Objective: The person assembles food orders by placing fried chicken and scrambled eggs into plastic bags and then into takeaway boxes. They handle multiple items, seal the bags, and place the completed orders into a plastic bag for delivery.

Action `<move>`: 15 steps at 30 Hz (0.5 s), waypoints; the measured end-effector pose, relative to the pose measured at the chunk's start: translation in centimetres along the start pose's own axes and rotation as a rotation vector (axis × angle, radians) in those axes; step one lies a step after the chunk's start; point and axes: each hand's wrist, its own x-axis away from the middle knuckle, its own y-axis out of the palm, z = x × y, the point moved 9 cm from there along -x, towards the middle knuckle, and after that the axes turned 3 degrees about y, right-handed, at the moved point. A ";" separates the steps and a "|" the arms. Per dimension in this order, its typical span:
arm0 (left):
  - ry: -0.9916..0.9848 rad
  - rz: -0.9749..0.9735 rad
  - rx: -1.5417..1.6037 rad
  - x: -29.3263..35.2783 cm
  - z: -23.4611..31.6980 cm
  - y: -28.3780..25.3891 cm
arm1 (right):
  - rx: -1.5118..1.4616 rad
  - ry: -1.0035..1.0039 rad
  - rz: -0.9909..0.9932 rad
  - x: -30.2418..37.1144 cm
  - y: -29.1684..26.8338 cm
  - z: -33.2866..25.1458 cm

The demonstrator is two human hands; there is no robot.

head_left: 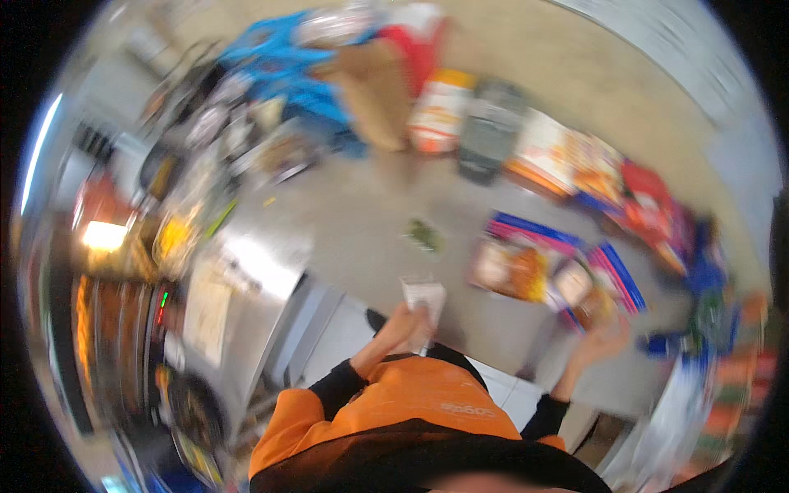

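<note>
My left hand (401,326) is closed on a small whitish packet (426,297), held over the near edge of the steel table (353,205). Motion blur hides what the packet contains. On the right, my right hand (602,338) is beside a clear zip bag with a blue and pink top edge (616,279); its fingers are smeared, and I cannot tell whether they touch the bag. Another zip bag (518,267), with orange and pale contents, lies just left of it. A small green item (424,236) rests on the tabletop beyond the packet.
Cartons (444,111), a dark grey container (491,131) and red packages (645,201) line the far side. A blue plastic bag (283,62) and a brown paper bag (374,94) stand at the back left. A pale board (207,316) lies left.
</note>
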 end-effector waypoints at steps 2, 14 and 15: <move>0.210 0.083 -0.120 3.9 0.2 -2.8 | -0.237 0.051 0.171 1.3 -1.0 -4.8; 0.341 1.048 0.697 25.1 -13.9 -30.8 | -0.908 -0.897 -1.876 52.9 13.4 -58.3; 0.357 1.087 0.754 26.4 -14.8 -32.6 | -0.887 -1.015 -1.961 58.4 13.4 -60.7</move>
